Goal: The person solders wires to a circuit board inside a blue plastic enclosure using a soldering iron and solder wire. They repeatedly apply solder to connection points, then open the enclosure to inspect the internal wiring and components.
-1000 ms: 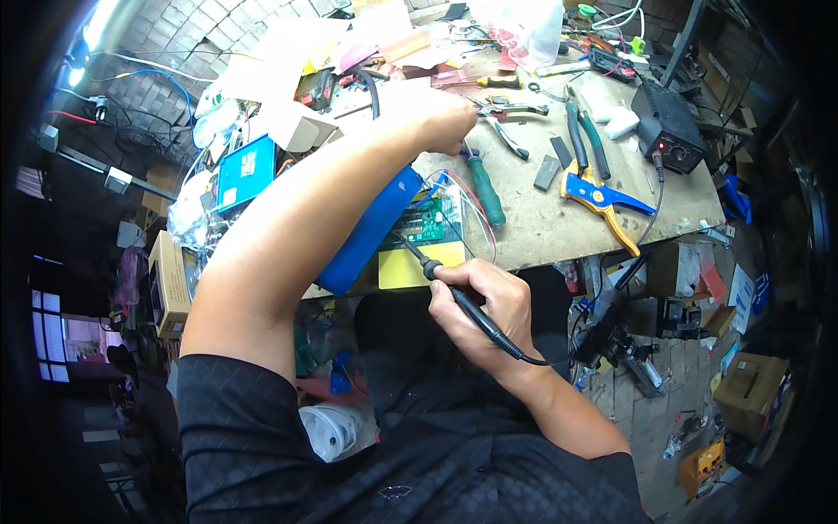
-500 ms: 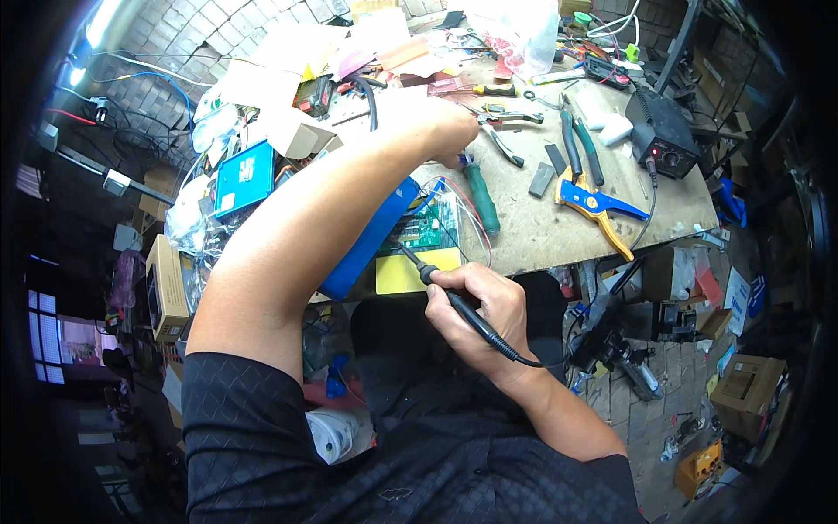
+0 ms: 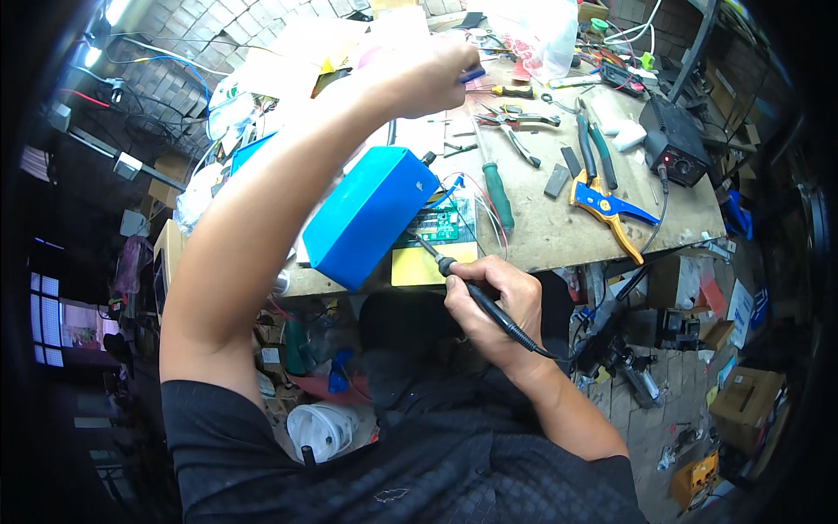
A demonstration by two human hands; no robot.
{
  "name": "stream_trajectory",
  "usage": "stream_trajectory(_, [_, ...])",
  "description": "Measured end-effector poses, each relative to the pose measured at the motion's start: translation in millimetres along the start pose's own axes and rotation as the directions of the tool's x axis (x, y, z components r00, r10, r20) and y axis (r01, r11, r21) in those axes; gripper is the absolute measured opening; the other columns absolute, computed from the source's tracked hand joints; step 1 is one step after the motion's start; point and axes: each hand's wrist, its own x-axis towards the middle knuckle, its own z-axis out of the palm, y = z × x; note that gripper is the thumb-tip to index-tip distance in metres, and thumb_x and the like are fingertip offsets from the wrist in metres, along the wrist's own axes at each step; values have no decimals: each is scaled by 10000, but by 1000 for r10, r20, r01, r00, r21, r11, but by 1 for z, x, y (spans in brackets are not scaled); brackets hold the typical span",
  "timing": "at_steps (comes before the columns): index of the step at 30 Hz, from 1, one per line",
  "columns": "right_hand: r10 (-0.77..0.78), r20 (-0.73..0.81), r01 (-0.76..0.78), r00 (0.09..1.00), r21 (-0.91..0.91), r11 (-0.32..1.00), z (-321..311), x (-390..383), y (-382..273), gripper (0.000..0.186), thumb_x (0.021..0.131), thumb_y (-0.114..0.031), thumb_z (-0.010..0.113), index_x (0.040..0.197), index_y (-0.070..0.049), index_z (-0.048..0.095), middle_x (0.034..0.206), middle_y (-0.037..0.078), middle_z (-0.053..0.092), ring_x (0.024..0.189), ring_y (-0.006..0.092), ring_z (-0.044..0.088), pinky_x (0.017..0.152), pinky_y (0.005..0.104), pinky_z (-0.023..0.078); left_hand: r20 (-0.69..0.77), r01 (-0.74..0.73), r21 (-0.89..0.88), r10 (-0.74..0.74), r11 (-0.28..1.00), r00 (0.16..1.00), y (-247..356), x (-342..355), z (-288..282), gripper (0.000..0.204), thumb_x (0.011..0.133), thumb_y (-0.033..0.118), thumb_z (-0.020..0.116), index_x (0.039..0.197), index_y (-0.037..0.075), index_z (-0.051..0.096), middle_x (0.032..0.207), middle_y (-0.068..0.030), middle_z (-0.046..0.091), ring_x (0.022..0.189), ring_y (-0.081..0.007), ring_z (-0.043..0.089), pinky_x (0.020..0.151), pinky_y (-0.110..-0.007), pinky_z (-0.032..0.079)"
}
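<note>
My right hand [image 3: 502, 306] is closed round a black soldering iron [image 3: 484, 307], pencil-fashion. Its tip points at the lower edge of a green circuit board [image 3: 439, 224], which has thin wires attached. My left hand [image 3: 441, 77] reaches over the table's far half, fingers closed; a small dark blue stick-like piece [image 3: 472, 75] juts from them, its kind unclear. Beneath my left forearm a blue box-shaped block [image 3: 371, 214] lies beside the board, with a cable from its end. A yellow pad [image 3: 434, 265] is just below the board, and a green-handled screwdriver [image 3: 498, 196] lies to its right.
Yellow-and-blue wire strippers [image 3: 602, 205], dark-handled pliers [image 3: 594, 144] and smaller pliers [image 3: 515, 122] lie on the right side of the table. A black soldering station [image 3: 672, 144] stands at the right edge. Papers and a plastic bag [image 3: 532, 35] crowd the back.
My left hand has moved away from the screwdriver's upper end, farther back over the table, uncovering more of the blue block. The right hand keeps the soldering iron at the board.
</note>
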Motion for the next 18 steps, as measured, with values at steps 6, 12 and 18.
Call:
stream_trajectory(6, [53,12,-53,999,14,998,-2,-1,3,159,909,-91,849,1016,18,805,798,155,782,670,191,766,649,330,587,-143,166,-530,-281,832,949,57,-137,-75,79,1035,15,690,1105,-13,713,1201,-129,810,1077,-166,782,995,-330,636])
stream_trajectory(12, [-8,18,8,1000,22,1000,-1,-1,9,148,951,-82,829,1037,36,800,767,62,747,655,74,656,618,261,519,-251,235,-736,-579,635,776,101,-247,-23,169,1047,-53,764,1188,-45,671,1221,-165,796,1124,-209,802,992,-325,648])
stream_trajectory(18, [23,12,-24,1000,32,999,-1,-1,0,148,929,-66,827,1039,29,803,753,94,751,652,94,691,614,290,536,-168,443,-713,-745,544,645,143,-275,23,292,1170,82,640,1418,-67,675,1219,-148,742,902,-141,762,750,-279,635])
